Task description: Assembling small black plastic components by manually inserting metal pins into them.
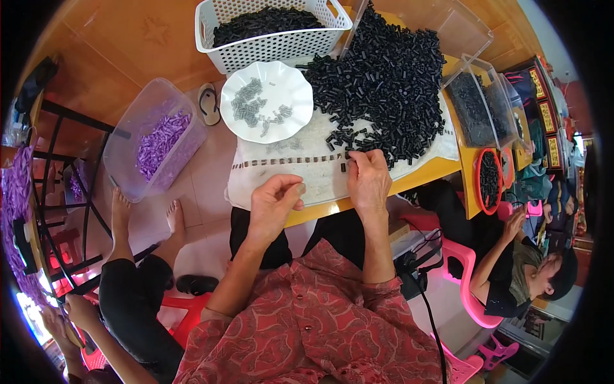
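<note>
A large heap of small black tubes (384,83) covers the right part of a white cloth (249,185) on the table. My right hand (371,182) is at the heap's near edge, thumb and forefinger pinched on a small black tube (348,155). Another black tube lies just under those fingertips. My left hand (275,205) hovers over the cloth's near edge with thumb and fingers pressed together; whatever they hold is too small to make out. A white scalloped plate (288,118) with small clear pieces (248,102) sits beyond my left hand.
A white perforated basket (275,48) of black pieces stands at the back. Clear bins (470,109) and a red-rimmed tray (488,182) are to the right. On the floor at left is a clear tub of purple pieces (160,144). Other people sit on both sides.
</note>
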The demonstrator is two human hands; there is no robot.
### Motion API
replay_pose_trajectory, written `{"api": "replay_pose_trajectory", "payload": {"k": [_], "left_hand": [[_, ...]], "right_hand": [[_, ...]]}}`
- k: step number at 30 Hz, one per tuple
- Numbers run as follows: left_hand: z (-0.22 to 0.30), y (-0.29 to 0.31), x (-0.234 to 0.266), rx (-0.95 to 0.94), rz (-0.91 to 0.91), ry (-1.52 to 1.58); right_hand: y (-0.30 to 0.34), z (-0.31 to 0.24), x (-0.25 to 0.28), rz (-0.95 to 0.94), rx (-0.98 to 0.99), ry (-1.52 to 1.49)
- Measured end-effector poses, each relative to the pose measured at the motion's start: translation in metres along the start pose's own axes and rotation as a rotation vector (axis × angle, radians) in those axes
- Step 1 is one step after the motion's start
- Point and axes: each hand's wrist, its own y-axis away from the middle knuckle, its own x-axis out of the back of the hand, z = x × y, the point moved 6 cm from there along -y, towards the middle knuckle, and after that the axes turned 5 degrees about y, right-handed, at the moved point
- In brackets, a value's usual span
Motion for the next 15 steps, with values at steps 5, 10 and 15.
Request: {"api": "replay_pose_trajectory", "payload": {"k": [5,10,15], "left_hand": [[-0.006,-0.002,-0.023,-0.044,-0.088,-0.153],[0.024,-0.011,-0.061,-0.653,-0.084,-0.729],[0.018,-0.027,-0.087,-0.647,-0.066,-0.948]], "right_hand": [[-0.004,0.000,-0.001,-0.034,0.008,-0.004],[-0.004,0.000,-0.001,-0.037,0.017,-0.010],[-0.006,-0.001,-0.002,-0.062,0.021,0.000]]}}
